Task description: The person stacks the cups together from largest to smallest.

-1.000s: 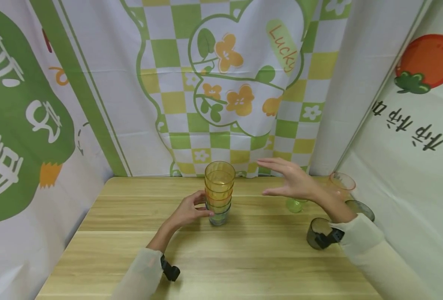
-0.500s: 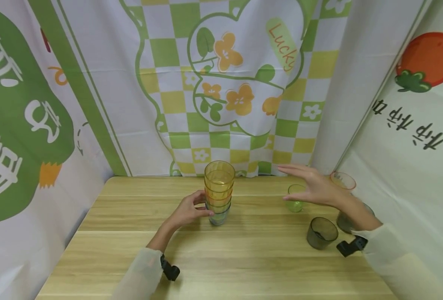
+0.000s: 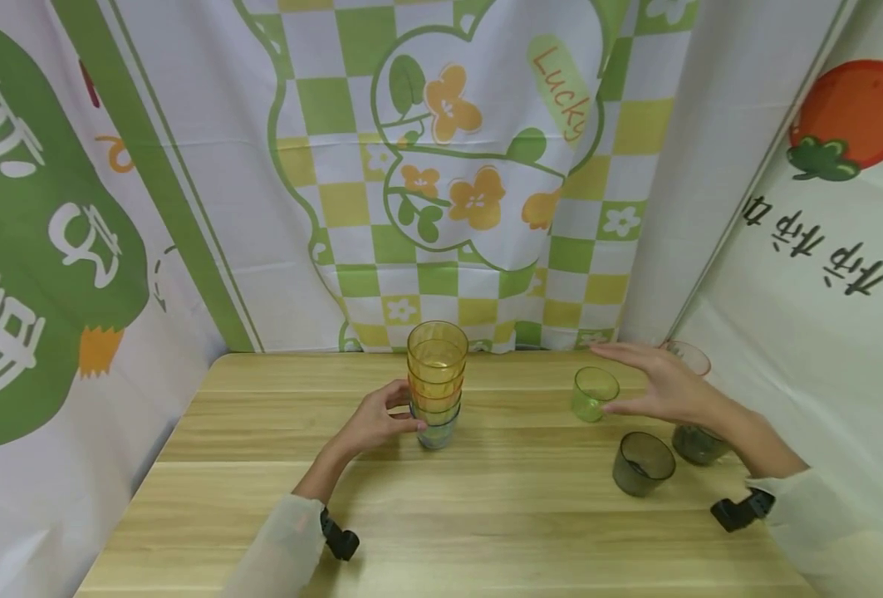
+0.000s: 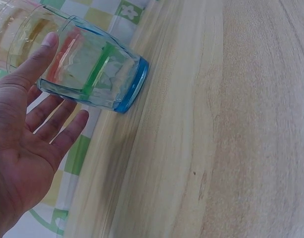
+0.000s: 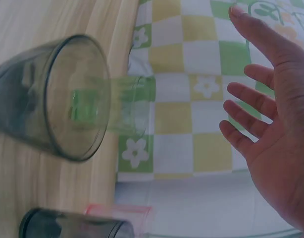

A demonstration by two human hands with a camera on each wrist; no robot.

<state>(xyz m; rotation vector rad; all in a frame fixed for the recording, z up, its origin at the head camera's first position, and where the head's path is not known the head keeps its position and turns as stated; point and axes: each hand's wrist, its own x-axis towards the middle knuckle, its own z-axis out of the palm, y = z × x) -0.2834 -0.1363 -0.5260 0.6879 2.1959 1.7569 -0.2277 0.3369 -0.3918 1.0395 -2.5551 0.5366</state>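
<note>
The checked cloth (image 3: 456, 208) hung behind the counter (image 3: 486, 531), and both stood as they had half a second before. The pale right sleeve (image 3: 822, 519) had shifted farther to the right, while the left sleeve (image 3: 277, 552) lay where it had been. The stack of cups (image 3: 438, 382) was unchanged too, upright toward the rear of the counter, amber at the top, then orange and green, with blue at the base. The left hand (image 3: 375, 422) kept its place at the lower part of the stack, its thumb laid across the near side and its fingers spread apart; how firmly they pressed could not be told. The right hand (image 3: 669, 386), holding nothing, had moved away from the stack and sat lower and farther right, its thumb and fingers still wide apart. It was now near the green cup (image 3: 591, 399), which showed more fully than before, only its right edge meeting the thumb tip in the head view. The grey cup (image 3: 641, 477) had not moved on the counter; the dark cup (image 3: 699, 448) stood just beside it, partly behind the forearm, and the pink-rimmed cup (image 3: 699, 363) showed little beyond its rim past the hand.
</note>
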